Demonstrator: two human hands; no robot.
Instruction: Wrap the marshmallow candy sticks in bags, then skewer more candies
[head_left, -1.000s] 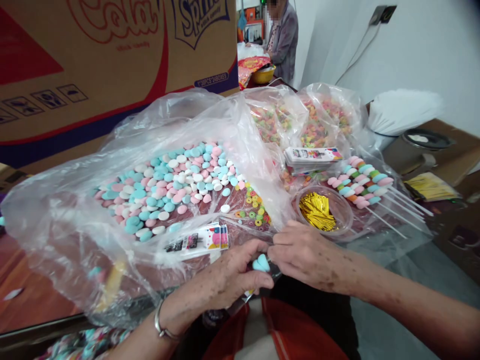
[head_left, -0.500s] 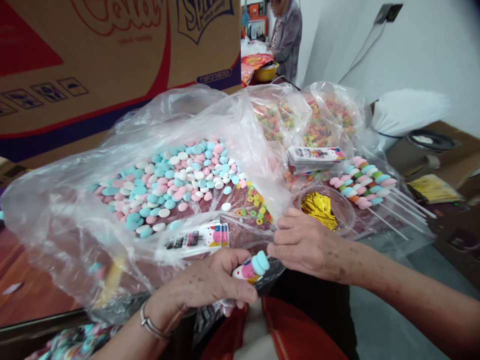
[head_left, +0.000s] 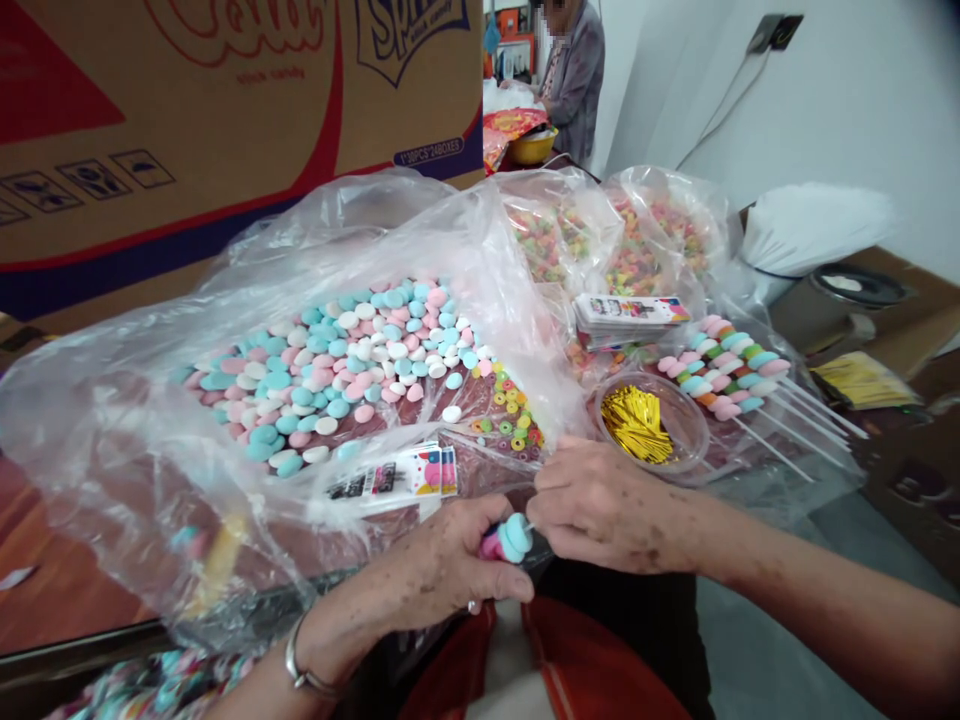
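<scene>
My left hand [head_left: 457, 560] is closed around a candy stick [head_left: 515, 538], with round blue pieces at the end that shows. A strip of pink and purple print peeks out beside my thumb. Fingers pinched, my right hand [head_left: 592, 500] touches or nearly touches the blue end; a thin pale bit shows between them, too small to name. Behind my hands, loose pink, white and blue candies [head_left: 363, 350] lie in a clear plastic bag [head_left: 135, 370], with small ring candies [head_left: 514, 400] at their right. Printed cards [head_left: 397, 478] lie just beyond my left hand.
A round tub [head_left: 694, 425] holds gold twist ties [head_left: 637, 425]. Finished candy skewers [head_left: 724, 368] lie at the right, near a stack of printed cards [head_left: 630, 310]. A large carton [head_left: 247, 130] stands behind. Another person [head_left: 577, 85] works in the background.
The candy stick has turned in my left hand, so less of its printed part shows. My right hand has come slightly lower and left, against the blue end.
</scene>
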